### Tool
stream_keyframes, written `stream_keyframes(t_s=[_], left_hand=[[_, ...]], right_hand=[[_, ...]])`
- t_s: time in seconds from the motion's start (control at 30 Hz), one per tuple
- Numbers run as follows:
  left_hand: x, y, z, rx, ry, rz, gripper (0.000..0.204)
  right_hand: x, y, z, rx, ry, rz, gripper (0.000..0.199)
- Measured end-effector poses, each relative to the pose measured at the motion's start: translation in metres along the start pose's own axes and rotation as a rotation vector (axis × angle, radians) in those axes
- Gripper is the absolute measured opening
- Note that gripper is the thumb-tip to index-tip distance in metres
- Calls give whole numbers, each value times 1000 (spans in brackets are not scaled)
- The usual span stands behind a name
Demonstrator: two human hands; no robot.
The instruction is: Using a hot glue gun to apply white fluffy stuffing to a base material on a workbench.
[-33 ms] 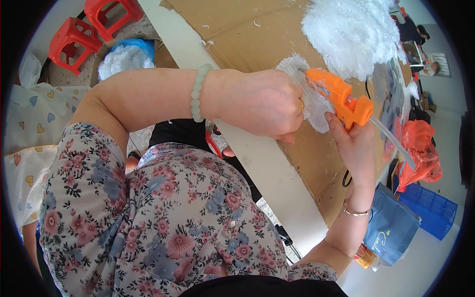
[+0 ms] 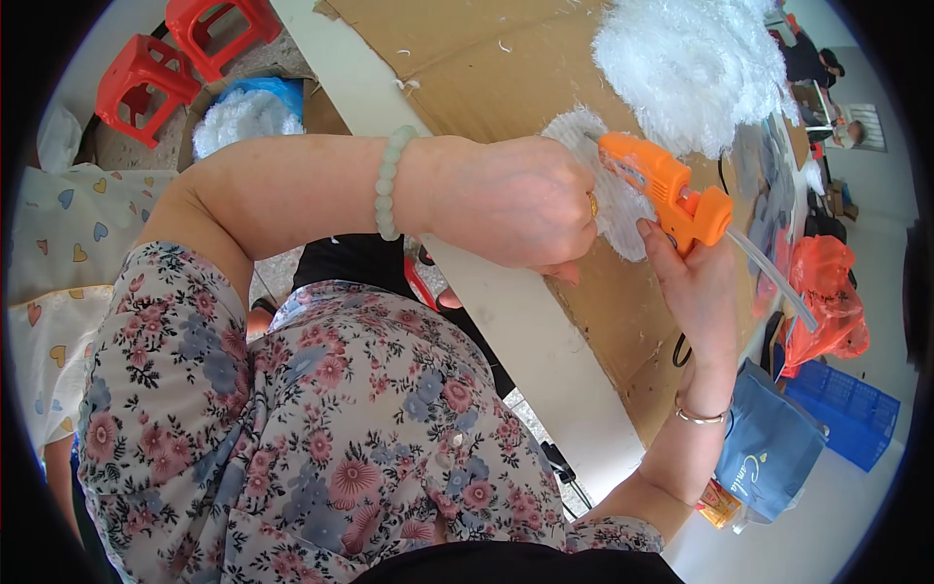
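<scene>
Over brown cardboard [image 2: 486, 83], the right hand [image 2: 699, 292] grips an orange glue gun [image 2: 666, 185]; the left hand [image 2: 520, 200] curls by white fabric [image 2: 621, 216], whether pinching it I cannot tell

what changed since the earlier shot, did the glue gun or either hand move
Almost nothing: the orange glue gun in the right hand has edged very slightly left. Nothing was visibly taken up or let go. The left hand stayed by the white pad, its fingers mostly hidden; the fluffy white pile and cardboard look the same.
</scene>
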State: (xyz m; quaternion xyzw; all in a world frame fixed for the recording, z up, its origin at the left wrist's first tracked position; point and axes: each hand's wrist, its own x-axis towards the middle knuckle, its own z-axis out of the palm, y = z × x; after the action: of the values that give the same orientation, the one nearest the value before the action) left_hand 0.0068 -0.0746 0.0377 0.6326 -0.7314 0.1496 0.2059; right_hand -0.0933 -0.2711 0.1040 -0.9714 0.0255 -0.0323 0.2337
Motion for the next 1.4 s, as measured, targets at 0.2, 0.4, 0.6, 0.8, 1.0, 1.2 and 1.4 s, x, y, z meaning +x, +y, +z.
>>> stream_keyframes(t_s=[0.2,0.4,0.6,0.8,1.0,1.2,1.4], left_hand=[[0,-2,2,3,23,2,38],[1,-2,2,4,6,-8,37],[0,-2,1,20,36,5,36],[2,-3,-2,35,18,-14,35],[2,-5,-1,19,34,-13,36],[1,-9,6,34,57,-13,36],[3,-13,9,29,46,-34,36]], right_hand=[[6,-2,1,-45,-19,10,14],[-4,-5,-15,-131,-23,0,16],[-10,0,-18,26,1,86,19],[-2,-9,-16,-87,-50,101,20],[-15,7,-27,-28,-86,138,19],[-20,-2,-22,-18,-1,148,19],[-29,6,-29,-78,-3,145,17]])
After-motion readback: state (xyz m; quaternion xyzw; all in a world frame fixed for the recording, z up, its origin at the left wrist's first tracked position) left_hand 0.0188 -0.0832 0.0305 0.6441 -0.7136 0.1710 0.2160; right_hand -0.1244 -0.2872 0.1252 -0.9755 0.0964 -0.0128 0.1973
